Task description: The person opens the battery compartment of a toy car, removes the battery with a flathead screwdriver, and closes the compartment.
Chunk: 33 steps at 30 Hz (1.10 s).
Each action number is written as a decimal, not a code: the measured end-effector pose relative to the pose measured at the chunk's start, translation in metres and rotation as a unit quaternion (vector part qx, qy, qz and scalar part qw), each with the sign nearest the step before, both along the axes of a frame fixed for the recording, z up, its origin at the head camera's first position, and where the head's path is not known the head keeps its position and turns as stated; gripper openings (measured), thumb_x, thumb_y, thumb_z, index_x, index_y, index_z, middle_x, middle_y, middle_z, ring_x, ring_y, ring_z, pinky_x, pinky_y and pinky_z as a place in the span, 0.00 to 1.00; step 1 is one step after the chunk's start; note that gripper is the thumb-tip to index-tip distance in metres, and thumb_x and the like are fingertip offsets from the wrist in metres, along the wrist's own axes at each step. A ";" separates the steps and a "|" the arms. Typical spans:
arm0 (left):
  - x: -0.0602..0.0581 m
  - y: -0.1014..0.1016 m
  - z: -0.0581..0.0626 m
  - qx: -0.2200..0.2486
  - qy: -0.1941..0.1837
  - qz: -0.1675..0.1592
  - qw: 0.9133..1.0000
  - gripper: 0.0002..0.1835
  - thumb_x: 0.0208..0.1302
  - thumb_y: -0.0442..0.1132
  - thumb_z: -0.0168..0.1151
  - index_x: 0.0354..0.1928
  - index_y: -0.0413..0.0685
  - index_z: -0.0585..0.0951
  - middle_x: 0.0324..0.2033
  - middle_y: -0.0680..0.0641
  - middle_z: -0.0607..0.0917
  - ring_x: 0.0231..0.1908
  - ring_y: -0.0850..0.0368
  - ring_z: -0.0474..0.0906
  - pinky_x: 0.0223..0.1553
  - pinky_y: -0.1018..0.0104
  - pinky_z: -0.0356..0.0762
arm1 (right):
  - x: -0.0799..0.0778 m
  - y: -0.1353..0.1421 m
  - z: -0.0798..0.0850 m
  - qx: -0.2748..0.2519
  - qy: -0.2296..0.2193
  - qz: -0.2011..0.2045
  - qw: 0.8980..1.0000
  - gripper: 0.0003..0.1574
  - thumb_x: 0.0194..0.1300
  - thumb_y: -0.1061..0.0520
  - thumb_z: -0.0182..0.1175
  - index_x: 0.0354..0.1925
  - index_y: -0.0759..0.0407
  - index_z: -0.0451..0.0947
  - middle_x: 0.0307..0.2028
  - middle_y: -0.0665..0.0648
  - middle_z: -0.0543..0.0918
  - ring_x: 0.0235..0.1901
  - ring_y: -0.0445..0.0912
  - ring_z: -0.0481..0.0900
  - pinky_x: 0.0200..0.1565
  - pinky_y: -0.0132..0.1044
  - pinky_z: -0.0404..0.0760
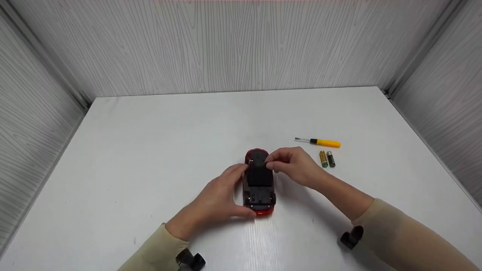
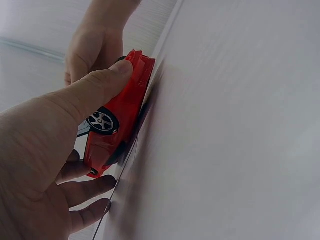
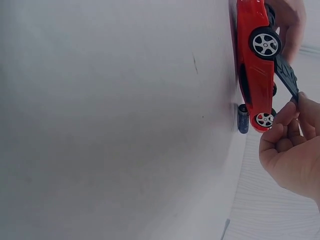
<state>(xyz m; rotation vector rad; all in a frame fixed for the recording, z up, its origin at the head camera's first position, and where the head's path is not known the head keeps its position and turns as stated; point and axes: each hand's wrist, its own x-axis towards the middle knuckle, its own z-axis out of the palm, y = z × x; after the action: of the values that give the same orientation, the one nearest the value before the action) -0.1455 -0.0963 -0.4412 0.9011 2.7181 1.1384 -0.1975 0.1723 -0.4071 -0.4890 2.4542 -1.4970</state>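
A red toy car [image 1: 264, 212] lies upside down on the white table, its black underside facing up. My left hand [image 1: 216, 197] grips it from the left, thumb at the near end and fingers along the side. With thumb and forefinger, my right hand [image 1: 295, 165] pinches the edge of a black cover [image 3: 286, 75] on the underside. In the right wrist view the cover is tilted up from the car. The left wrist view shows my left thumb across the red body near a wheel [image 2: 103, 121].
Beyond my right hand lies a screwdriver [image 1: 327, 143] with a yellow handle. Nearer are two batteries, one gold and green [image 1: 323, 159], one dark [image 1: 331, 159]. A dark cylinder [image 3: 243, 119] shows beside the car in the right wrist view. White wood-grain panels [image 1: 241, 49] surround the table.
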 end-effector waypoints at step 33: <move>0.000 0.000 0.002 -0.011 -0.017 0.002 1.000 0.64 0.46 0.59 0.87 0.82 0.52 0.62 0.78 0.51 0.65 0.74 0.54 0.67 0.73 0.53 0.67 | 0.000 -0.004 -0.011 0.085 0.060 0.010 0.994 0.09 0.68 0.59 0.74 0.46 0.52 0.91 0.40 0.50 0.87 0.40 0.46 0.80 0.44 0.39 0.81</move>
<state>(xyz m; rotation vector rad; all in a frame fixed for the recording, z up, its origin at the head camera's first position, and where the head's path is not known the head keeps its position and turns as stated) -0.1451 -0.0964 -0.4394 0.8653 2.7005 1.1126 -0.1977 0.1686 -0.4184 -0.5838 2.6314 -1.2705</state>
